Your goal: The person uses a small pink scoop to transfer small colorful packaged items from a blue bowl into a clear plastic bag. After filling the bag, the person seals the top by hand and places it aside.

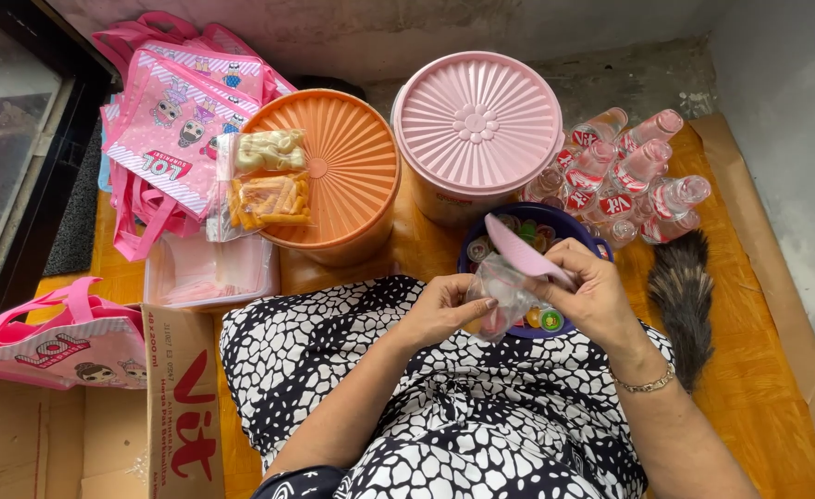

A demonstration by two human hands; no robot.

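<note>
My left hand (442, 310) pinches the edge of a small clear plastic bag (504, 294) held over my lap. My right hand (590, 294) grips a pink plastic scoop (518, 248) whose flat end points up and left, above the bag's mouth, and its fingers also touch the bag. Just behind both hands sits a dark blue bowl (574, 225) of small colourful sweets, partly hidden by the hands.
An orange lidded tub (352, 166) carries two snack packets (267, 183). A pink lidded tub (477, 125) stands beside it. Several small water bottles (625, 171) lie at the right. Pink bags (181, 120), a clear box (206, 270), a cardboard box (185, 407) and a furry tail (683, 296) surround me.
</note>
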